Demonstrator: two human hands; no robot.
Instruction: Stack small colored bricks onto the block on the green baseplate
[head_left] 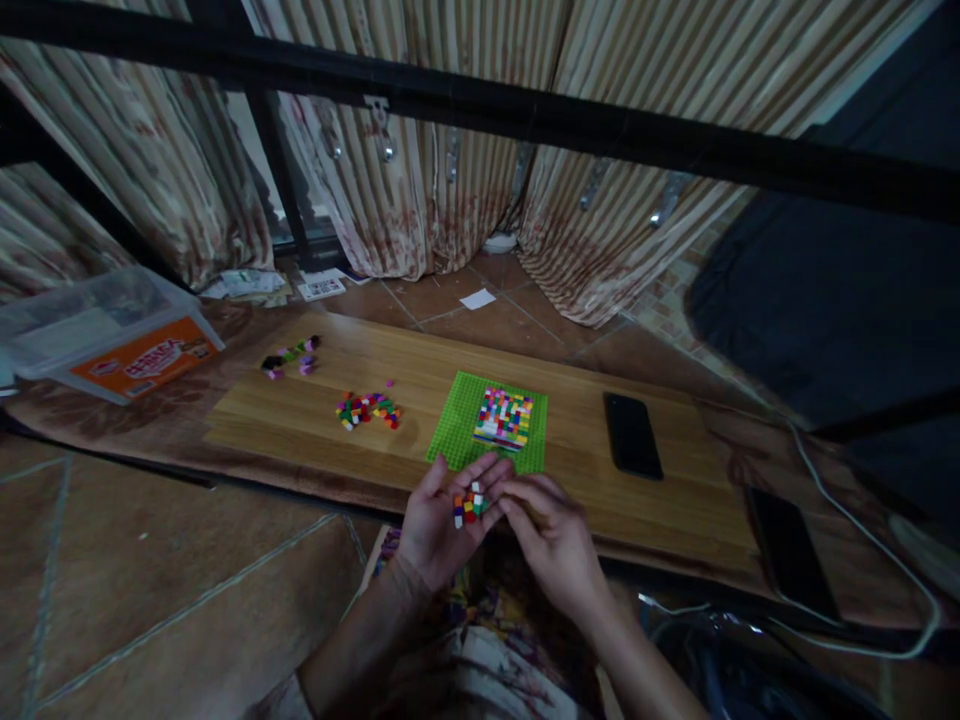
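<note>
My left hand [442,520] is cupped palm up just in front of the wooden board's near edge, with several small coloured bricks [469,504] lying in the palm. My right hand [551,535] reaches over to it, fingertips pinched at the bricks in the palm. Just beyond the hands a green baseplate [457,430] lies on the wooden board [570,400], carrying a square block of multicoloured bricks [503,417].
A pile of loose coloured bricks [367,410] and a smaller dark and purple group [291,356] lie on the board's left. A black phone [632,434] lies right of the baseplate, another [791,552] farther right beside a white cable. A clear plastic box [105,335] stands at far left.
</note>
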